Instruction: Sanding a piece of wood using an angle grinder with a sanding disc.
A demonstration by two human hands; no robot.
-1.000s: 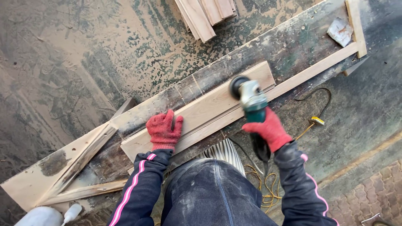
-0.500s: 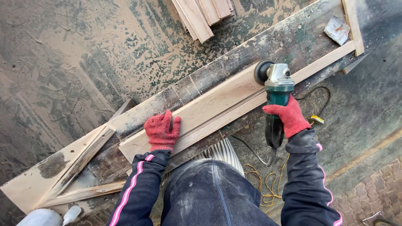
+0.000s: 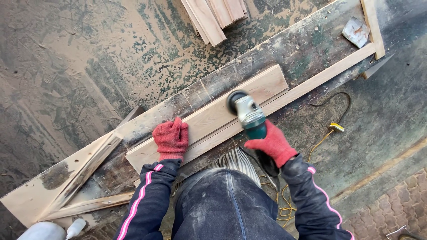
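Gloves red, the left hand (image 3: 171,138) presses flat on the pale wooden board (image 3: 213,116) at mid-frame, while the right hand (image 3: 272,145) clamps the green angle grinder (image 3: 247,112), disc on it.

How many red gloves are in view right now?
2. The left hand wears one, pressed flat on the plank; the right hand wears the other, gripping the grinder.

board's far end (image 3: 267,82) free — grinder (image 3: 247,111) blocks middle

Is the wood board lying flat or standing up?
Flat. The board lies on the bench, left hand pressing it down.
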